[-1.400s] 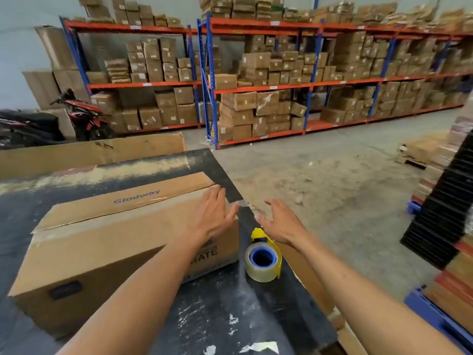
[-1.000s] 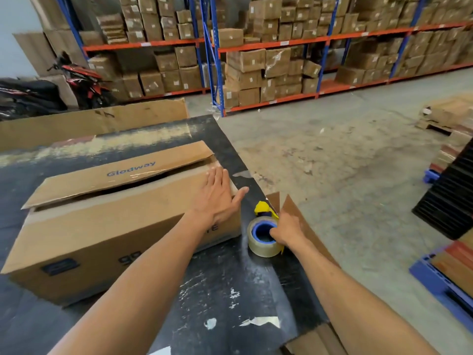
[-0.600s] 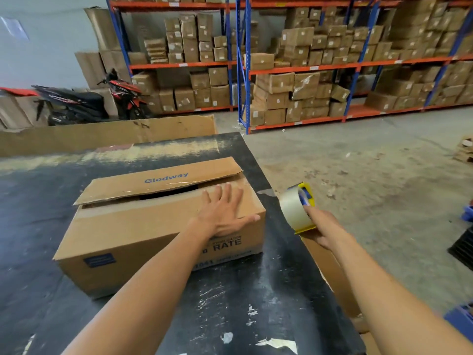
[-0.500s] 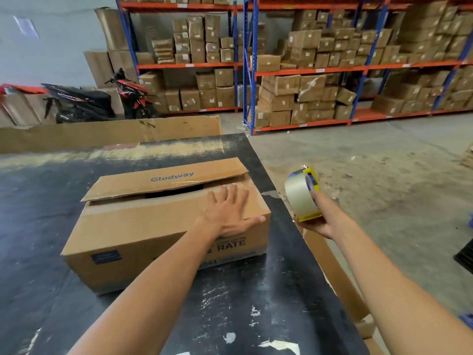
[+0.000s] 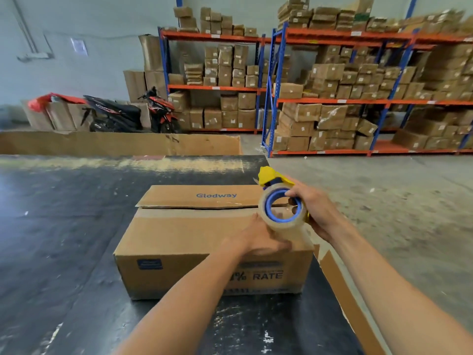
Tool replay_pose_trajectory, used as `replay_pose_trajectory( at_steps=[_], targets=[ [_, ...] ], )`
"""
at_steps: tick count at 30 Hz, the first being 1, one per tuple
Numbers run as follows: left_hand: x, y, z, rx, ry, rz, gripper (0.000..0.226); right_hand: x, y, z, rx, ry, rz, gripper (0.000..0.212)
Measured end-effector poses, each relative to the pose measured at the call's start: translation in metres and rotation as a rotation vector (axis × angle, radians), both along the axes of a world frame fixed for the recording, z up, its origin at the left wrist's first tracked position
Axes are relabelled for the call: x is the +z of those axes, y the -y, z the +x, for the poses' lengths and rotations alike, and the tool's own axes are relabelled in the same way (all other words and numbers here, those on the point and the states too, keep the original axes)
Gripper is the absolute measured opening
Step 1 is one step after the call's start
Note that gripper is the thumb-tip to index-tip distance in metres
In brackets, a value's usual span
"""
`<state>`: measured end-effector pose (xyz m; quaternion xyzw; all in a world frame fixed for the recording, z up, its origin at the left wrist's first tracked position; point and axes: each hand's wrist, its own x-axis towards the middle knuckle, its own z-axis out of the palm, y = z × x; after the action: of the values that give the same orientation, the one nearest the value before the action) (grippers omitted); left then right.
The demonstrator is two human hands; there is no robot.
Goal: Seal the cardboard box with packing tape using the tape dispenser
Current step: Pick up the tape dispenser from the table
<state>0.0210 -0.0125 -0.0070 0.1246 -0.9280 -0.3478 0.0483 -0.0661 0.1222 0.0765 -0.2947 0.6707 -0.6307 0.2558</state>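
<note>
Here, right hand (image 5: 313, 213) clamped on tape dispenser (image 5: 281, 207) above box (image 5: 204, 242), left hand (image 5: 258, 242) seemingly pinching tape

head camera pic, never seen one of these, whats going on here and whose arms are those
The camera sits on a person's head, looking forward and down, so the two bare arms are the wearer's own. No robot is involved. A cardboard box stands on a dark table in a warehouse with shelves of cartons behind. Its far flap is not quite flat, so it is not sealed. The right hand holds a tape dispenser, a clear roll on a yellow and blue holder, above the box's right end. The left hand is at the roll's lower edge, over the near flap; what its fingers grip is blurred.
</note>
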Motion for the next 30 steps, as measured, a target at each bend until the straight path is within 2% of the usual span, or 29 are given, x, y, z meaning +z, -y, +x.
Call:
replay_pose_trajectory(
  at_steps=[2, 4, 5, 6, 8, 10, 13, 14, 16, 18, 24, 30],
  targets=[
    [0.015, 0.017, 0.017, 0.05, 0.005, 0.104, 0.045, 0.0, 0.0, -0.004, 0.013, -0.114, -0.033, 0.026],
    [0.027, 0.04, 0.039, 0.164, -0.063, 0.219, 0.033, 0.007, -0.001, 0.001, 0.021, -0.205, -0.074, 0.039],
    [0.034, 0.051, 0.052, 0.246, -0.11, 0.367, 0.031, 0.01, -0.001, 0.006, 0.033, -0.24, -0.105, 0.041],
    [0.038, 0.063, 0.062, 0.306, -0.173, 0.562, 0.029, 0.01, 0.001, 0.011, 0.061, -0.284, -0.128, 0.041],
    [0.056, 0.079, 0.083, 0.364, -0.26, 0.915, 0.043, 0.01, 0.009, 0.02, 0.082, -0.437, -0.137, 0.043],
    [0.077, 0.086, 0.102, 0.365, -0.295, 1.128, 0.057, 0.006, 0.019, 0.027, 0.083, -0.68, -0.169, 0.045],
    [0.101, 0.092, 0.122, 0.309, -0.321, 1.309, 0.063, 0.0, 0.039, 0.035, 0.119, -1.004, -0.23, 0.047],
    [0.106, 0.093, 0.126, 0.294, -0.328, 1.329, 0.063, -0.002, 0.046, 0.037, 0.13, -1.08, -0.213, 0.046],
    [0.11, 0.095, 0.132, 0.322, -0.317, 1.247, 0.06, -0.007, 0.059, 0.039, 0.16, -1.145, -0.162, 0.047],
    [0.108, 0.1, 0.138, 0.411, -0.311, 1.175, 0.051, -0.012, 0.07, 0.04, 0.184, -1.129, -0.171, 0.047],
    [0.105, 0.123, 0.155, 0.543, -0.385, 1.213, 0.02, -0.005, 0.1, 0.051, 0.233, -1.094, -0.24, 0.049],
    [0.112, 0.154, 0.153, 0.666, -0.442, 1.01, 0.02, 0.0, 0.133, 0.059, 0.252, -1.016, -0.183, 0.049]
  ],
)
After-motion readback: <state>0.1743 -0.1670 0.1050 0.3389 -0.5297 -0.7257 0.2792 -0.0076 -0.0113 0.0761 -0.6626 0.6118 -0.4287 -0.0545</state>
